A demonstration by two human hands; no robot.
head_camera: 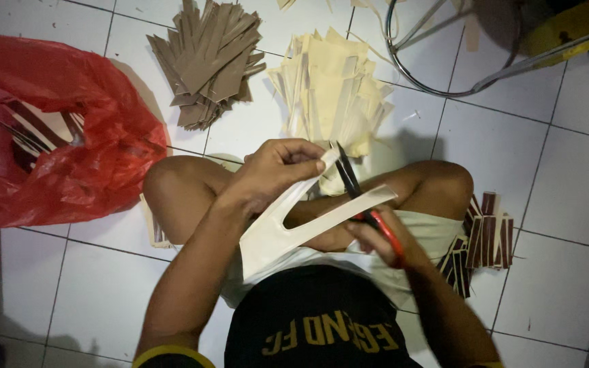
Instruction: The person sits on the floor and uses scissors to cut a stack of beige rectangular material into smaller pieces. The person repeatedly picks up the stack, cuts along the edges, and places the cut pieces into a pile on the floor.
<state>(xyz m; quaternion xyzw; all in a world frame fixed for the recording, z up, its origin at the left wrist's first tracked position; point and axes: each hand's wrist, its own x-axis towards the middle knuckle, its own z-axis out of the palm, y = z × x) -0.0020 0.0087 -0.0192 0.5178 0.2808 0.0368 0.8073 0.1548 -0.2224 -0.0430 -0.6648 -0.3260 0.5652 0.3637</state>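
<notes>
Flanking the card strip [288, 228] pinched by left fingers [294, 160], scissors [363, 197] gripped right [376, 235]: cream pile [332, 92], red bag [69, 136]

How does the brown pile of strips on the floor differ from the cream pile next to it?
The brown pile of strips is dull grey-brown and lies to the left; the cream pile of strips is pale yellow and lies nearer the scissors. The brown strips fan out to pointed ends; the cream pile looks thicker and more loosely heaped. Both are cut flat strips resting on the white tiled floor.
</notes>
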